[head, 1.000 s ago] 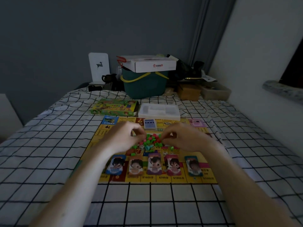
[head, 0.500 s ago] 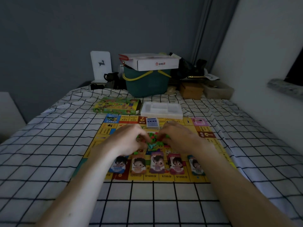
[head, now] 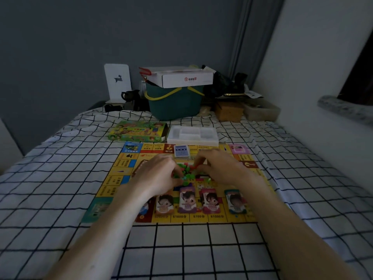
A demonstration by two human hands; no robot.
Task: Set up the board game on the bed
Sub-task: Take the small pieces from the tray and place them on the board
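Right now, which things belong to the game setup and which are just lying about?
Setup: game board, small pieces under left hand and right hand, character cards, card deck, game box, tray.
Lying about: green basket, white carton.

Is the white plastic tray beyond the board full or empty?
Empty, as far as visible: the white tray shows only bare compartments. The small green and red pieces lie heaped on the game board.

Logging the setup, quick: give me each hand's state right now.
Left hand: fingers curled down into the pile of small green and red pieces; a grip cannot be told.
Right hand: pinches a red piece at the pile.
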